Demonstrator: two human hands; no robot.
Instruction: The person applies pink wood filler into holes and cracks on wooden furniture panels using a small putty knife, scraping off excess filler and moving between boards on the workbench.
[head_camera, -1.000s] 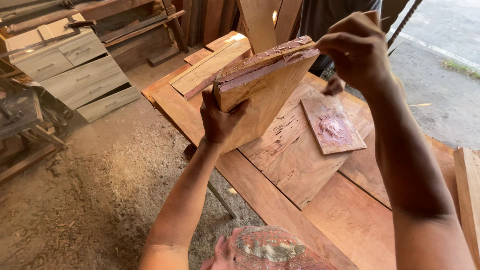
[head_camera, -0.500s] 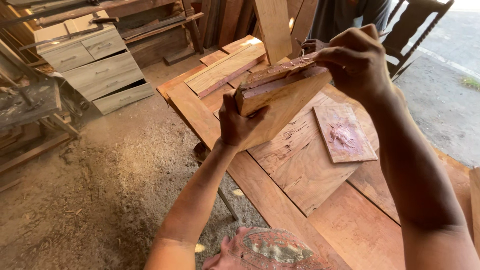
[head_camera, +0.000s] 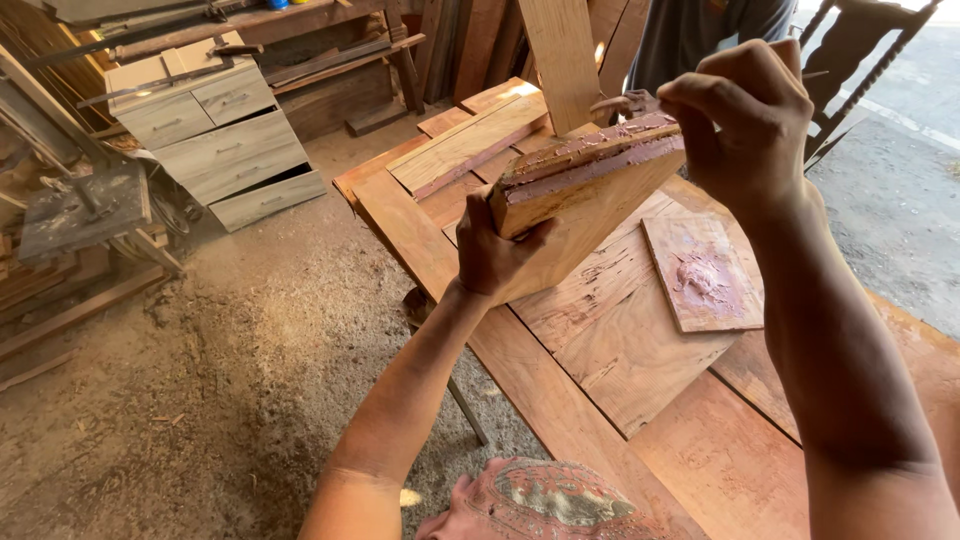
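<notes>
Head view: left hand (head_camera: 497, 258) wrapped around the near lower end of a wooden block (head_camera: 580, 205), thumb on the side face, grip clamped on it. Block held up off the tabletop (head_camera: 610, 360), tilted, long top edge facing up and smeared with reddish-brown filler paste. Right hand (head_camera: 745, 120) at the far upper end of the block, fingers bunched together and curled down onto the pasted edge; whether it pinches a small tool or just presses the paste, cannot tell.

Tabletop is made of wide reddish planks running diagonally, with worn, pitted grain. Lying flat on it right of the block, under the right forearm: small square board (head_camera: 703, 275) with a lump of the same reddish paste in its middle, apart from the block. Farther back on the tabletop, lighter planks (head_camera: 465, 140) stacked flat. An upright pale plank (head_camera: 562, 55) stands behind the block.

Left background: grey drawer unit (head_camera: 215, 135) on the sawdust-covered floor (head_camera: 200, 380), bottom drawer pulled partly out. Timber offcuts leaning along the left edge. Another person's torso in a grey shirt (head_camera: 700, 35) behind the tabletop, top centre. Dark wooden chair frame (head_camera: 865, 50) at top right. Paste-stained cloth (head_camera: 545, 500) at bottom edge, near the camera.
</notes>
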